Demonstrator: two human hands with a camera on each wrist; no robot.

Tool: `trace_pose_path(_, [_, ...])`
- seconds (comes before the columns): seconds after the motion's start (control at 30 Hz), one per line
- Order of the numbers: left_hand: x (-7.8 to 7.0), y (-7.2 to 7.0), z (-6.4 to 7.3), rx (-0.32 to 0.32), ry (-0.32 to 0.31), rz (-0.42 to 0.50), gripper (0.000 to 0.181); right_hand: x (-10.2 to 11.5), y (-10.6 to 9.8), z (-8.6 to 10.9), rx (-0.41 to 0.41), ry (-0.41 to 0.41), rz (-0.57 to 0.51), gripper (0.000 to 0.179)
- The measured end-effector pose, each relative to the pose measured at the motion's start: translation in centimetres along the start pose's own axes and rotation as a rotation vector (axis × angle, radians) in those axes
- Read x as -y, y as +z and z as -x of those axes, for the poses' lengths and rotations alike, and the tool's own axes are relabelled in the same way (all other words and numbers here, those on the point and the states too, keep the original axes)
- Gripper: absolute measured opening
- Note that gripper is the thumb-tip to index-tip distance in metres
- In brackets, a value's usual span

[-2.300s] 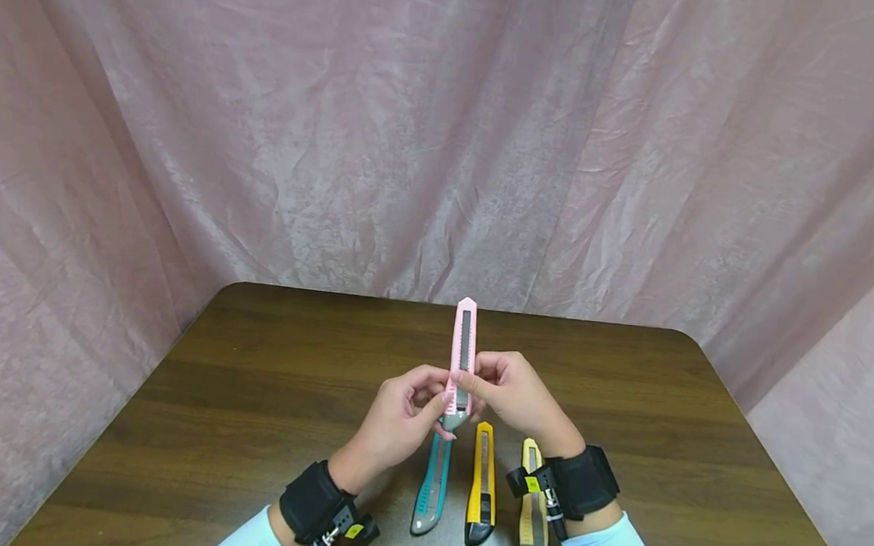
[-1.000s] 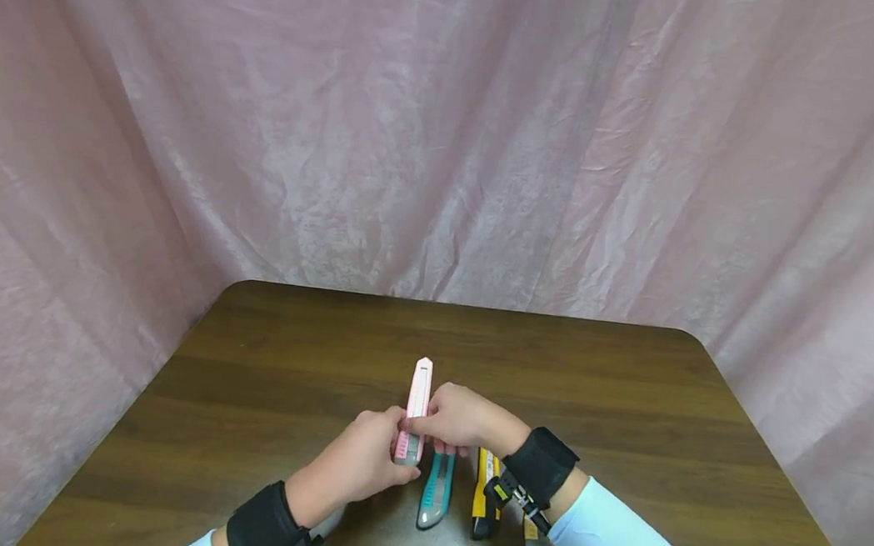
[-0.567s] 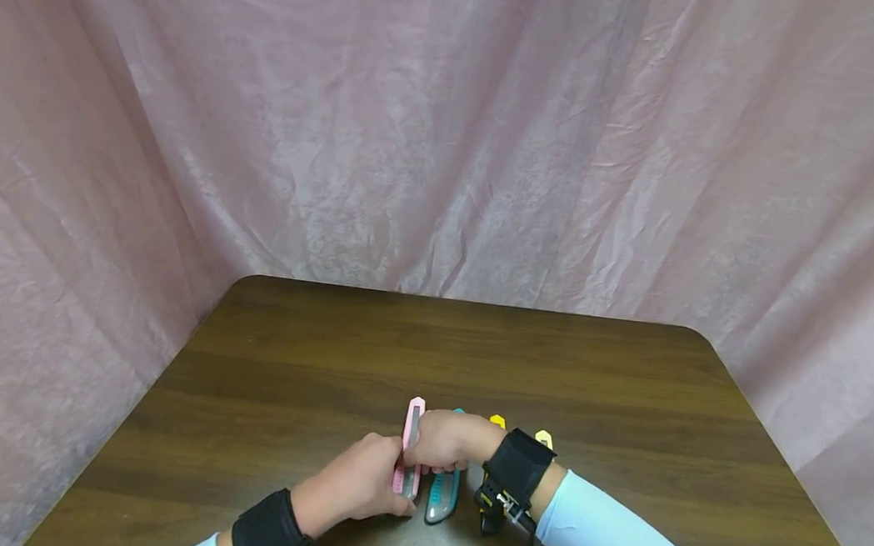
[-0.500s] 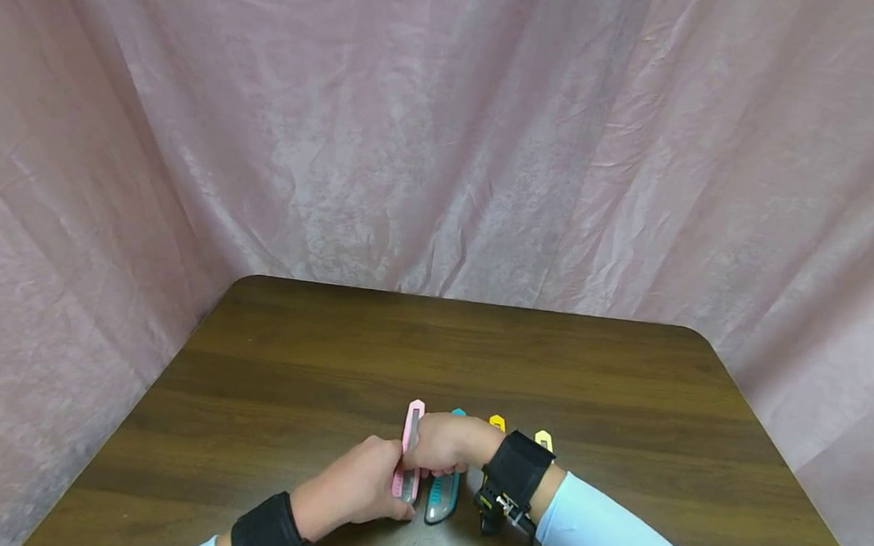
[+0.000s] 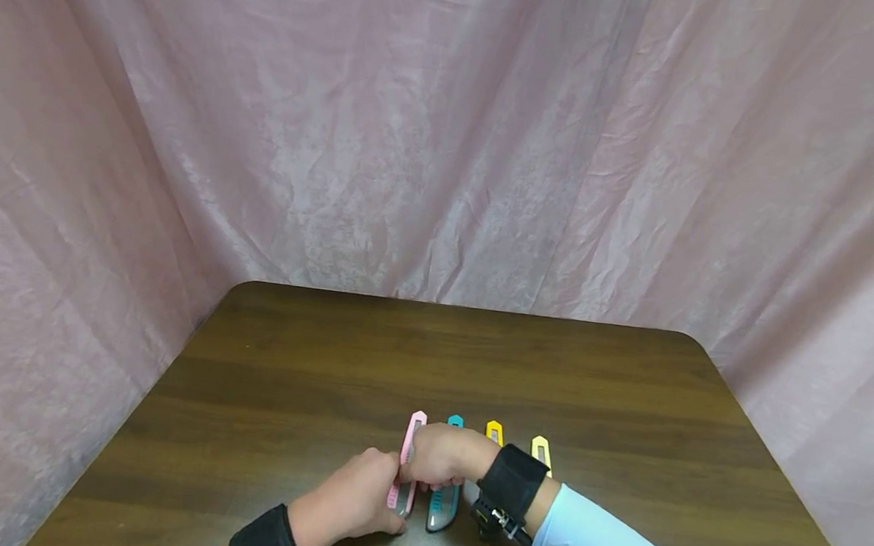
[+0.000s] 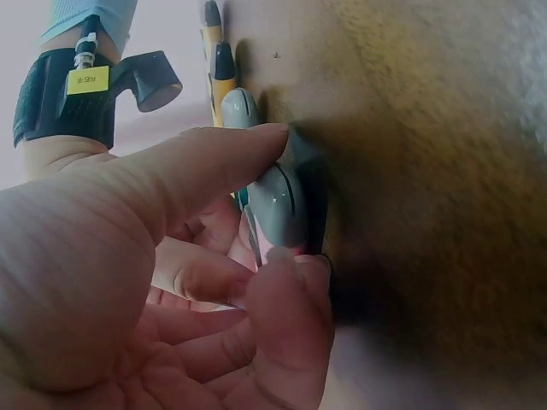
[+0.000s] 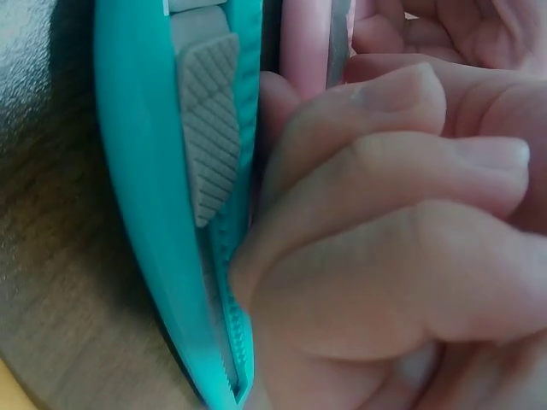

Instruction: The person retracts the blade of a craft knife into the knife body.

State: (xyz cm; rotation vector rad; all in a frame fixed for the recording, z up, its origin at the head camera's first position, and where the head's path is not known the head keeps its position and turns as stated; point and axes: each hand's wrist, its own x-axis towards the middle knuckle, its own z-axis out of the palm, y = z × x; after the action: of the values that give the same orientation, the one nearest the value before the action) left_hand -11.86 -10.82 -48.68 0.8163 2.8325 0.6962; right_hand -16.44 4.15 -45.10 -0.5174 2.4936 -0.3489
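A pink utility knife (image 5: pixel 416 429) with a grey end lies near the table's front, pointing away from me. My left hand (image 5: pixel 352 492) holds its near end; in the left wrist view the thumb and fingers close about the grey butt (image 6: pixel 278 205). From the right, my right hand (image 5: pixel 448 455) pinches the same knife's middle, its other fingers curled. Beneath that hand lies a teal utility knife (image 5: pixel 442 511), just right of the pink one. In the right wrist view the teal knife's ribbed grey slider (image 7: pixel 209 128) shows close beside the curled fingers.
An orange-yellow utility knife (image 5: pixel 495 430) and a pale yellow one (image 5: pixel 541 448) lie further right, partly hidden under the right wrist strap (image 5: pixel 514 484). The brown wooden table (image 5: pixel 327 358) reaches back to pink curtains (image 5: pixel 415 138).
The pink knife, held up in both hands at first, has come down and left to the table beside the teal one. Over the last half second both hands stay on it, almost still.
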Motion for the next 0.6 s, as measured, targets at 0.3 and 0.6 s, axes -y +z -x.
trace_pose_path(0.3, [0.1, -0.1, -0.3, 0.008, -0.009, 0.037, 0.047, -1.0, -1.3, 1.0, -0.139, -0.079, -0.007, 0.037])
trace_pose_path(0.6, [2.2, -3.4, -2.4, 0.037, -0.156, 0.135, 0.086, -6.0, -3.4, 0.7, -0.621, -0.461, -0.059, 0.018])
